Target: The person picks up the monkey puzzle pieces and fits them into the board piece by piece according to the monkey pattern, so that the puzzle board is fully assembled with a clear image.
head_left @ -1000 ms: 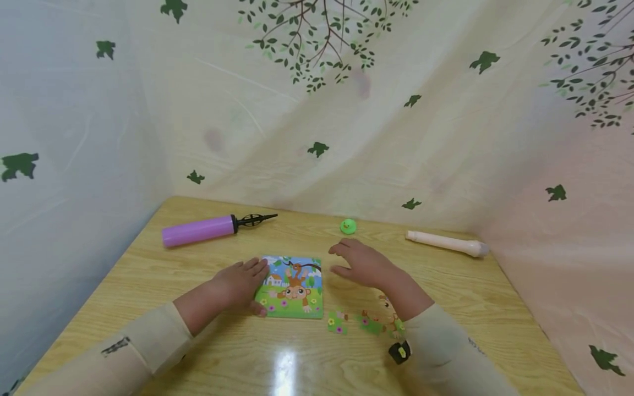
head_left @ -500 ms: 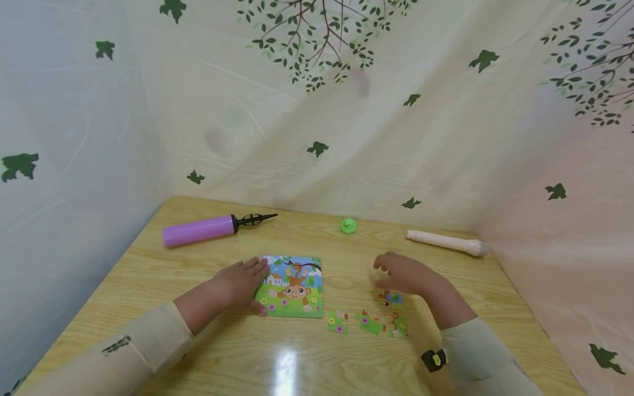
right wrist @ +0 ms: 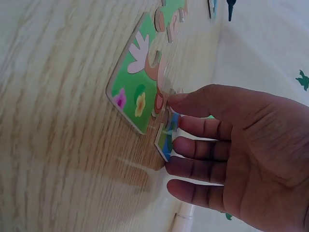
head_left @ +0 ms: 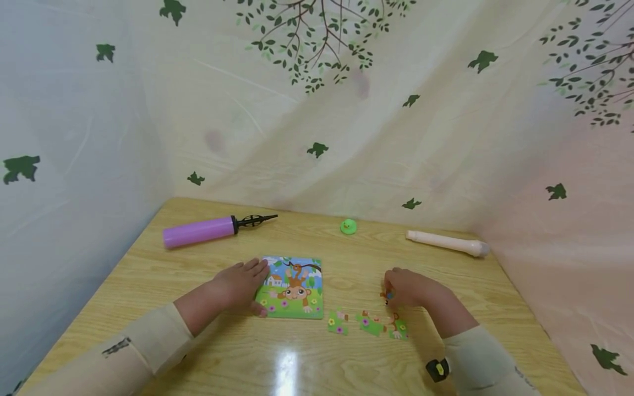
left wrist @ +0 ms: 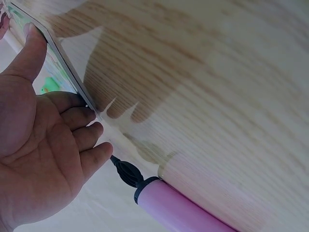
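Observation:
My left hand rests along the left edge of a square monkey puzzle board, its fingers on the far part and thumb near the front corner. In the left wrist view, the fingers touch the edge of the board and hold nothing. My right hand pinches a blue, green and brown puzzle piece between thumb and fingers, low at the table. Nearby lie a green corner piece with a monkey's hand, a green piece with a purple flower and another flowered piece.
At the back left lies a purple hand pump with a black nozzle. A green toy duck stands at the back middle. A cream rod with a thicker end lies at the back right. Printed cloth hangs behind the table.
My right hand has moved right and down from beside the board to a loose puzzle piece, and its fingers have closed on it. The left hand has stayed on the board's edge.

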A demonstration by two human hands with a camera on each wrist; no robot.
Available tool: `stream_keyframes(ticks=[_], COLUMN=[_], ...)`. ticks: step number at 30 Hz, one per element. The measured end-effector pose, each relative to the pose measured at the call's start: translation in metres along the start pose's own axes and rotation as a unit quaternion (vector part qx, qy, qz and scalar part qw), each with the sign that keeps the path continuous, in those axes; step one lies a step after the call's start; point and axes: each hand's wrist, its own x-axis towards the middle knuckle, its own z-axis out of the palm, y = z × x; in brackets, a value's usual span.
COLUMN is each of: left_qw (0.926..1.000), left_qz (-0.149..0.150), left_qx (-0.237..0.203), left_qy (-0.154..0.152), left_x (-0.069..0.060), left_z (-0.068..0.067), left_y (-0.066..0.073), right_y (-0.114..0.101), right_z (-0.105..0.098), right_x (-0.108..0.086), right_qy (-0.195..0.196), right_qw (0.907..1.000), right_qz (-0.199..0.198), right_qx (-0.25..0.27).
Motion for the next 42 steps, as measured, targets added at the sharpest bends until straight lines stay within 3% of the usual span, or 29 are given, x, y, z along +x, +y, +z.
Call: stream_keyframes(ticks=[14,22,31,42], left_qw=[0.9999,1.0000,1.0000,1.0000], left_qz=[0.005,0.004,-0.002,0.000], left_qx=[0.003,0.004,0.002,-0.002], left_qy=[0.009,0.005,0.000,0.002], left_x=[0.001,0.001,0.001,0.000], left_z=[0.002,0.002,0.003,0.001], left_y=[-0.001,-0.001,-0.001,0.000], right_y=[-0.009,-0.024,-0.065,-0.118], right_z=[0.006,0.005,-0.006,0.000], right_x=[0.011,0.020,0.035,0.062], right_qy=[0.029,0.055,0.089,0.084], right_qw=[0.9979,0.9951,0.9842,0.9719], right_qz=[0.000,-0.038,-0.119,-0.162], right_qx=[-0.058,-0.074,-0.096,-0.148])
